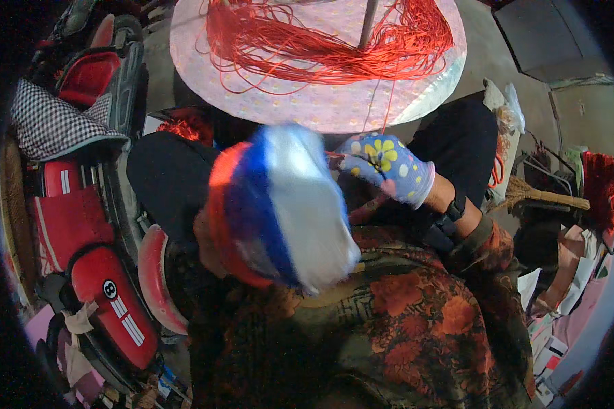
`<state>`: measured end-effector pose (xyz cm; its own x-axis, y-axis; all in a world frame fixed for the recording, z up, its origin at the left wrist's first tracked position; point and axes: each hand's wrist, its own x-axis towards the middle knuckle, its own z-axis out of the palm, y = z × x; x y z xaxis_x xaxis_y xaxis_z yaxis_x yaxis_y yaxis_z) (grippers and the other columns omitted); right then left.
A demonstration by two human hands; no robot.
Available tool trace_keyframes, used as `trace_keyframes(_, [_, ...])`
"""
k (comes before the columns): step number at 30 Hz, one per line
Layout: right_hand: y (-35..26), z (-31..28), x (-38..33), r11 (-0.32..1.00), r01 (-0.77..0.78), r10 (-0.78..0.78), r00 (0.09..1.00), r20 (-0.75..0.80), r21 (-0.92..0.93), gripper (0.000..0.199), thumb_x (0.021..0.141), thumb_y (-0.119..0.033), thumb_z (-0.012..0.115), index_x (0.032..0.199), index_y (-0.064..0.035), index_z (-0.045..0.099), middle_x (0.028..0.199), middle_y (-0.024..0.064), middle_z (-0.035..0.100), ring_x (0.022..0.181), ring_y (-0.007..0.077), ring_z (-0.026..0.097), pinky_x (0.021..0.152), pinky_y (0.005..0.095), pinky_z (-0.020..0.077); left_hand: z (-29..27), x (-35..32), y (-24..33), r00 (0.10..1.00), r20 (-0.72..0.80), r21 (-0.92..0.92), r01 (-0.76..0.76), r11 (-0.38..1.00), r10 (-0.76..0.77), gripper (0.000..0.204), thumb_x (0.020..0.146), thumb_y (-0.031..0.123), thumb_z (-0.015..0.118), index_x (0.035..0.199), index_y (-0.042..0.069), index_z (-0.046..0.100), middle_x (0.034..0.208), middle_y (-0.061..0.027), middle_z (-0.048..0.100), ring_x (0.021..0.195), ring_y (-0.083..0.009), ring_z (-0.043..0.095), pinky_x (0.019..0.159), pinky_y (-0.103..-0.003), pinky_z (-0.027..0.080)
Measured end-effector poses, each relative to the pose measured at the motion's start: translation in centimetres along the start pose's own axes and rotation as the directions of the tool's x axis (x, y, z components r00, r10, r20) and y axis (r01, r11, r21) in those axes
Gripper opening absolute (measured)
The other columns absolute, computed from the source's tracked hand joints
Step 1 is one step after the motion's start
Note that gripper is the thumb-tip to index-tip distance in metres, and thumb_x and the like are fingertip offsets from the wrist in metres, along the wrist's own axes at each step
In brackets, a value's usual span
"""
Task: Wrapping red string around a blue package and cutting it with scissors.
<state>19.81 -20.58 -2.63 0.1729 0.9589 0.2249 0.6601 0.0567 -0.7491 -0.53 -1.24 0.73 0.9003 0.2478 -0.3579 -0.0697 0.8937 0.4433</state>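
Note:
A rounded bundle (290, 204) striped red, blue and white fills the middle of the view, smeared by motion. Bare skin, likely part of my left hand or wrist (208, 245), shows at its left side; the left fingers are hidden behind it. My right hand (383, 167), in a purple glove with yellow flowers and dots, is closed close to the bundle's right edge. Thin red cord (388, 109) runs down to this glove from a large loose skein of red cord (334, 58). That skein lies around upright posts on a round pink patterned tabletop (266, 102).
To my left stand a red-and-black vehicle with a striped red panel (112, 307) and a checked cloth (58, 119). At right are a straw hand broom (546, 196), red-handled scissors (496, 169) and stacked papers (569, 273). My dark-trousered knees flank the table's near edge.

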Motion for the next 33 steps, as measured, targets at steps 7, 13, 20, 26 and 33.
trace_keyframes(7, [-3.7,0.3,0.8,0.885,0.067,0.097,0.941,0.324,-0.461,0.015,0.075,-0.014,0.059,0.088,-0.0068,0.058,0.071,0.0138,0.062,0.070,0.0332,0.063,0.060,0.0422,0.0496,-1.5,1.8,-0.1,0.916,-0.198,0.342,-0.269,0.900,0.349,0.055,0.085,0.031,0.067,0.127,0.000,0.048,0.113,-0.0122,0.060,0.099,-0.0210,0.062,0.086,-0.036,0.051])
trace_keyframes(13, [-5.2,-4.3,4.3,0.948,0.168,-0.096,0.961,0.261,-0.270,0.015,0.073,-0.019,0.067,0.086,-0.0136,0.064,0.071,0.0109,0.064,0.067,0.0306,0.064,0.057,0.0393,0.0495,-0.9,2.5,-0.1,0.985,-0.155,0.900,0.112,0.421,0.070,0.045,0.072,0.020,0.078,0.109,0.003,0.058,0.090,-0.0021,0.062,0.081,-0.0100,0.059,0.075,-0.028,0.050])
trace_keyframes(20, [-0.8,-3.5,4.8,0.943,-0.219,0.205,0.975,0.082,0.249,0.025,0.082,-0.032,0.069,0.086,-0.0079,0.065,0.077,0.0064,0.067,0.072,0.0211,0.065,0.070,0.0312,0.0501,-0.4,0.5,0.7,0.944,0.069,0.616,0.214,0.758,-0.323,0.064,0.058,0.024,0.083,0.113,0.003,0.057,0.099,-0.0050,0.065,0.085,-0.0181,0.063,0.081,-0.034,0.051])
trace_keyframes(26, [0.0,-0.8,1.0,0.886,-0.370,0.348,0.929,0.126,0.278,0.026,0.095,-0.027,0.055,0.102,-0.0042,0.063,0.087,0.0092,0.067,0.078,0.0243,0.064,0.074,0.0347,0.0504,1.3,1.2,0.2,0.992,0.037,0.026,-0.122,0.992,0.121,0.060,0.093,0.045,0.051,0.134,0.003,0.043,0.119,-0.0125,0.059,0.104,-0.0258,0.061,0.087,-0.039,0.051])
trace_keyframes(33, [-4.5,-2.4,2.7,0.903,0.207,-0.094,0.951,0.295,-0.377,0.019,0.068,-0.022,0.067,0.084,-0.0136,0.060,0.077,0.0110,0.062,0.077,0.0346,0.063,0.065,0.0420,0.0497,-0.7,2.6,-0.2,0.951,-0.114,0.836,-0.064,0.545,0.287,0.038,0.083,0.022,0.071,0.111,0.001,0.058,0.095,-0.0055,0.063,0.085,-0.0117,0.062,0.076,-0.029,0.051])
